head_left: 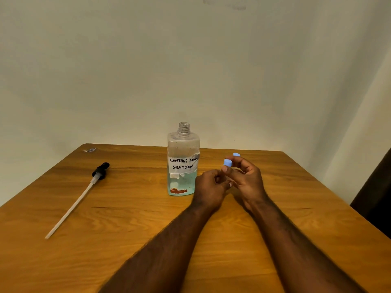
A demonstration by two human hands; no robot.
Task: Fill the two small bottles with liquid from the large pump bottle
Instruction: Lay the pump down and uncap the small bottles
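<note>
Two bare forearms are reaching from the near edge across a wooden table [275, 187], meeting just right of centre. The left hand [209, 185] is curling loosely, knuckles up, its fingertips touching the right hand's fingers; whether it is gripping anything cannot be told. The right hand [245, 176] is closing its thumb and fingers around a small blue cap [227, 163], held upright above the table. A second blue cap [236, 154] is showing just beyond the right hand's fingers, mostly hidden. The small bottles themselves cannot be made out; the hands are covering whatever lies under the caps.

To the near left, a pump head with dip tube [80, 195] is lying flat on the table, its black nozzle pointing far and its white tube running toward the near left.

Just left of the hands, the large clear bottle [183, 163] is standing upright with its threaded neck open. Pale blue-green liquid is filling roughly its lower half. A white taped label [183, 163] is reading "CONTACT LENS SOLUTION" in handwriting.

At the far left corner, a small shiny scrap [90, 150] is lying on the table. A plain pale wall [190, 60] is rising behind.
</note>
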